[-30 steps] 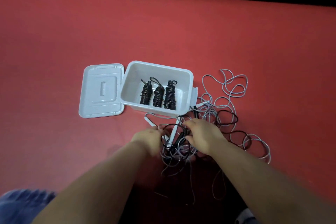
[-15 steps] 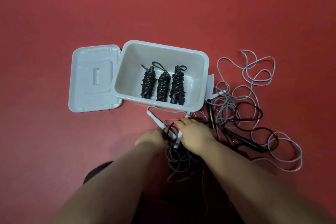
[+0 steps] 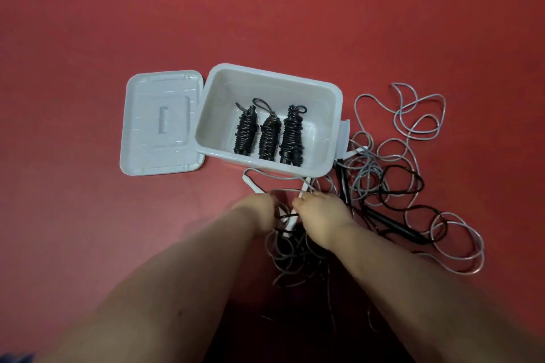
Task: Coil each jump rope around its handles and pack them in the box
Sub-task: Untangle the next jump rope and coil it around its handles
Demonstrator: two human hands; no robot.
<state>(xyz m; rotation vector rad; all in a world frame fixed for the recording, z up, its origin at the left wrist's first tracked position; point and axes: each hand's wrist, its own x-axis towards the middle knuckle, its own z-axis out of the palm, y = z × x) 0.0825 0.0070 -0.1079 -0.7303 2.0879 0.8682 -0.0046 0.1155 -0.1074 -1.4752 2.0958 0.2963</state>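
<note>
- Both forearms reach forward over the red floor (image 3: 88,23); the left hand (image 3: 259,209) and right hand (image 3: 321,215) meet at the rope tangle (image 3: 295,250), just beside the box's (image 3: 333,132) near wall.
- Against half a second ago, the hands sit a little closer together on the same spot; box, lid (image 3: 162,122) and loose ropes lie alike.
- Right fingers curl around a white handle (image 3: 290,222); left fingers are curled into the cords, exact hold hidden.
- Three coiled ropes (image 3: 269,135) lie in the box.
</note>
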